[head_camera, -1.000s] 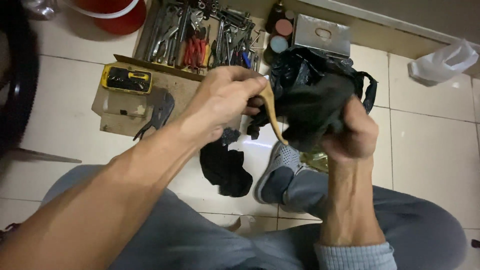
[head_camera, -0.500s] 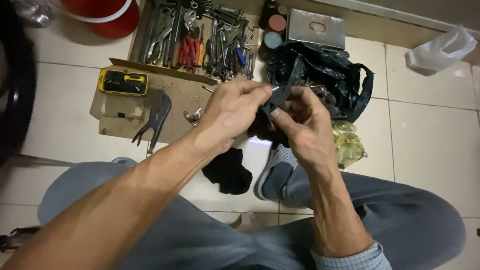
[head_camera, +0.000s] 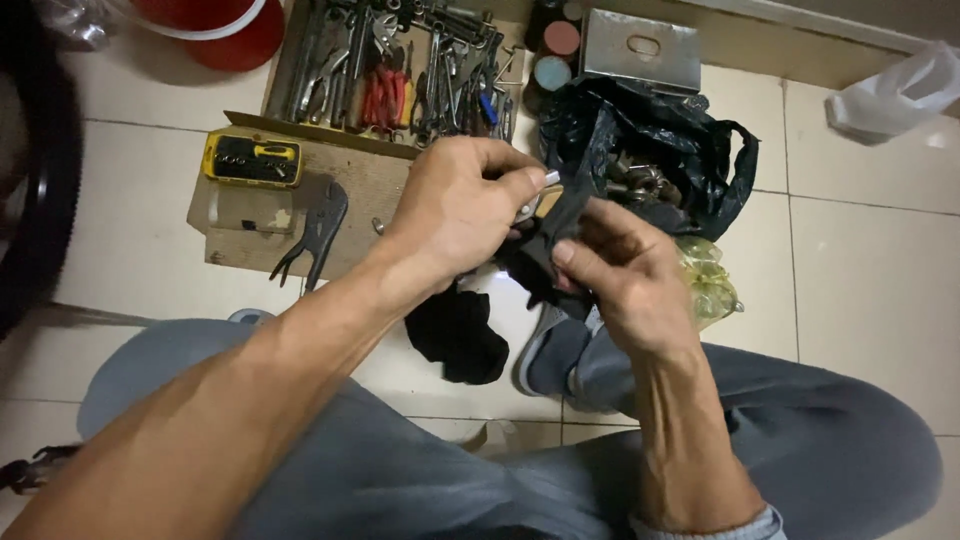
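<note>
Black, limp cloth (head_camera: 545, 255) hangs between our two hands, above the pale tiled floor (head_camera: 870, 300) and in front of our knees. Our right hand (head_camera: 620, 275) pinches its upper edge between thumb and fingertips, while the rest of the rag sags down toward our grey shoe (head_camera: 555, 350). Our left hand (head_camera: 455, 210) is closed around a small metal piece (head_camera: 540, 190) whose bright tip pokes out past the fingers, pointing right and slightly up, straight at the cloth. What the piece is, we cannot tell; most of it is hidden in the fist. The tip lies just beside the fold our right hand holds up, so the left hand is the nearer one to the metal and the right the nearer to the rag.

Below the hands a second dark scrap of fabric (head_camera: 458, 335) lies on the tiles, apart from the one we hold. Just behind the cloth an open black plastic bag (head_camera: 690, 150) shows metal fittings inside, and a crumpled clear yellowish bag (head_camera: 708, 285) sits against its near side. To the left, a cardboard sheet (head_camera: 360, 185) carries locking pliers (head_camera: 318, 232) and a yellow-and-black bit case (head_camera: 252, 160). Further back we see a tray of assorted hand tools (head_camera: 400, 60), a grey metal box (head_camera: 640, 48) and a red bucket (head_camera: 225, 30).
</note>
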